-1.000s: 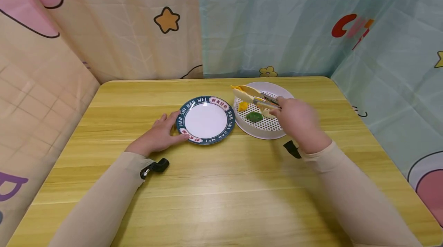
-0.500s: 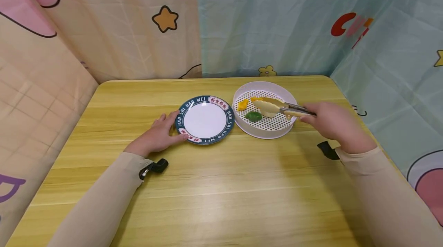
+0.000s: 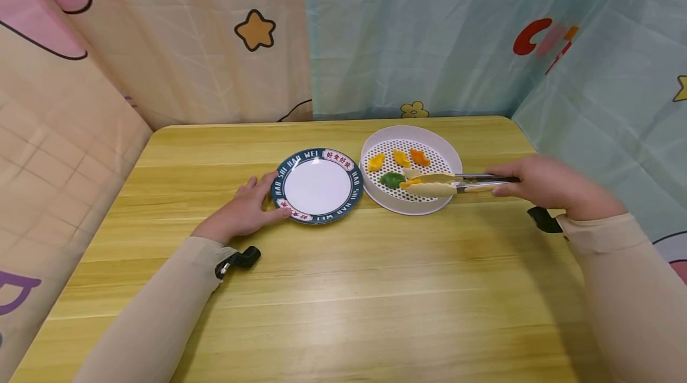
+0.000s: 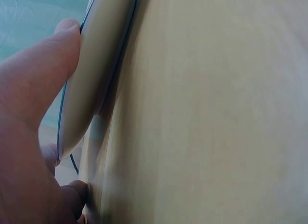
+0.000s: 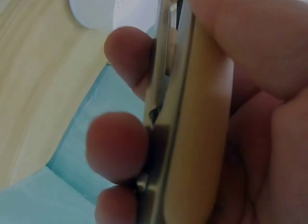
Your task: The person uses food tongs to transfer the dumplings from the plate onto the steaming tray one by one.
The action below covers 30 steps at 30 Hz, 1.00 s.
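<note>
My right hand (image 3: 553, 185) grips a pair of tongs (image 3: 472, 180) with metal arms and beige scalloped tips; in the right wrist view its fingers wrap the tan handle (image 5: 199, 123). The tips lie low over a pale round steamer tray (image 3: 413, 209) with a perforated base. A yellow-orange bit shows at them; I cannot tell what it is. Dumpling-shaped pieces lie in the tray: yellow (image 3: 377, 162), another yellow (image 3: 401, 158), orange (image 3: 420, 158), green (image 3: 393, 180) and a partly hidden cream one. My left hand (image 3: 240, 209) touches the left rim of a white plate (image 3: 316, 186), thumb (image 4: 67, 46) on the edge.
Plate and tray stand side by side on a wooden table (image 3: 333, 287). Patterned curtains (image 3: 408, 37) hang behind the table and along both sides. A black wrist mount (image 3: 248, 256) sticks out from the left sleeve, another (image 3: 544, 219) from the right.
My right hand has moved right with the tongs. Their tips have gone from above the tray's left edge down to its front middle, uncovering the orange and yellow pieces. The left hand stays put.
</note>
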### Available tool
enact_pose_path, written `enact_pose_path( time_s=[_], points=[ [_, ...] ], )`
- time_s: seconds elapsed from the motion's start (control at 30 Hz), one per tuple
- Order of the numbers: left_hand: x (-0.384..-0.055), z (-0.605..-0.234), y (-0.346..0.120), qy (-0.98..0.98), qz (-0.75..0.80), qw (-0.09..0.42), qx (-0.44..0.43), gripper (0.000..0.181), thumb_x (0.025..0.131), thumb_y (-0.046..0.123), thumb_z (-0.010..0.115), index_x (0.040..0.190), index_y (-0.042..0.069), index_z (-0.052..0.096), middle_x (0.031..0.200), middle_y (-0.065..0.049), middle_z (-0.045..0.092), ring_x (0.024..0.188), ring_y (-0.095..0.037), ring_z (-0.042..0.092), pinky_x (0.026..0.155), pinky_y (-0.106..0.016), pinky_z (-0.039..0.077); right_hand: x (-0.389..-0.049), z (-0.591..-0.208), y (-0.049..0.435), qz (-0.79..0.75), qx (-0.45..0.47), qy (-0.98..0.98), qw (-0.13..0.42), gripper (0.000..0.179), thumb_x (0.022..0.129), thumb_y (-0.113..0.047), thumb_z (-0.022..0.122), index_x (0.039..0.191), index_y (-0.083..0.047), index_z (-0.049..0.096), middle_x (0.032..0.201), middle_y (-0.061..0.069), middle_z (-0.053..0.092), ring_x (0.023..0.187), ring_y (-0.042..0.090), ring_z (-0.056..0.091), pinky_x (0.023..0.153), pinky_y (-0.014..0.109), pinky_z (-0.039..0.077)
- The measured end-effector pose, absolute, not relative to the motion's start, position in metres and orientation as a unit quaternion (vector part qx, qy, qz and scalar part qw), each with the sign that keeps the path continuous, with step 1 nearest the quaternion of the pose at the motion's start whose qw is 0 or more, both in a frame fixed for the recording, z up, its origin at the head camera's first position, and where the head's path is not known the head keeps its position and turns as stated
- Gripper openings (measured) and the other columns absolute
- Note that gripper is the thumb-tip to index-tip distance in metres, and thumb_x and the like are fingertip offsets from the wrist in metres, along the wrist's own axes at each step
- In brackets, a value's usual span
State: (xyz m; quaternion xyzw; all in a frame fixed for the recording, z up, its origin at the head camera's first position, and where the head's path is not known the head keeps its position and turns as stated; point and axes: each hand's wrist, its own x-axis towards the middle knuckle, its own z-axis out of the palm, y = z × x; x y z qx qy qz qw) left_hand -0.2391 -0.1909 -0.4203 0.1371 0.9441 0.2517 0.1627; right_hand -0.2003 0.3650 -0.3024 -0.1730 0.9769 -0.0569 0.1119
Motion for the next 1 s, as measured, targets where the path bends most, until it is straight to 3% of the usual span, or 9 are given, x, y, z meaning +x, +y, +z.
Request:
enact_pose_path(
  time_s=[0.37,0.7,1.0],
  points=[
    [-0.242,-0.424,-0.192,0.944,0.252,0.165,0.133,0.113,0.088,0.081,0.061,0.171,0.027,0.006,0.179,-0.014,0.009,0.163,-0.049,-0.003,0.122,-0.080,0.013,-0.224,-0.285,0.364,-0.013,-0.198,0.968,0.153,0.046,0.096,-0.023,0.078,0.136,-0.004,0.069,0.117,0.012,0.077,0.098,0.024,0.069,0.086,0.048,0.057],
    [-0.242,-0.424,-0.193,0.944,0.253,0.167,0.130,0.114,0.088,0.082,0.060,0.171,0.028,0.005,0.179,-0.015,0.008,0.163,-0.050,-0.004,0.121,-0.080,0.012,-0.244,-0.274,0.348,0.010,-0.198,0.962,0.189,0.024,0.096,-0.021,0.077,0.120,-0.018,0.075,0.087,-0.005,0.064,0.077,0.017,0.052,0.071,0.035,0.044],
    [-0.241,-0.423,-0.191,0.944,0.255,0.165,0.133,0.112,0.089,0.080,0.061,0.171,0.028,0.006,0.178,-0.015,0.008,0.163,-0.050,-0.003,0.121,-0.080,0.013,-0.246,-0.275,0.346,0.019,-0.200,0.962,0.188,0.031,0.095,-0.022,0.079,0.125,-0.015,0.075,0.091,-0.006,0.067,0.080,0.017,0.054,0.074,0.037,0.046]
  ],
)
